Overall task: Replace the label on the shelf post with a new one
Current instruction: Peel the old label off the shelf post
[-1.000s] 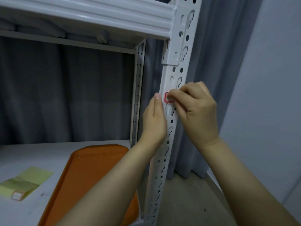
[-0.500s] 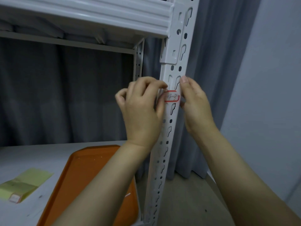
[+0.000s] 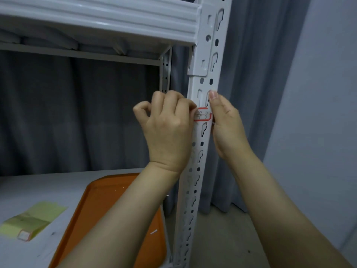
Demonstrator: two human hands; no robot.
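A small white label [image 3: 202, 114] with a red border and handwriting sits across the front of the white perforated shelf post [image 3: 199, 157]. My left hand [image 3: 168, 124] is curled at the label's left end, fingertips pinching or picking at that edge. On the post's right side, my right hand [image 3: 225, 122] lies flat against the metal, its index finger pointing up and its thumb at the label's right end. On the yellow backing sheet [image 3: 32, 219], lying on the shelf board at the lower left, sits another red-bordered label [image 3: 23, 234].
An orange tray [image 3: 108, 209] lies on the grey shelf board [image 3: 38, 188] below my left forearm. The upper shelf beam [image 3: 100, 18] crosses overhead. Grey curtains hang behind, a pale wall [image 3: 318, 113] stands at right, and the floor [image 3: 222, 238] shows beside the post.
A second ago my right hand's fingers covered the label while my left hand lay flat on the post. Now my left hand is curled at its left edge, my right hand beside the post.
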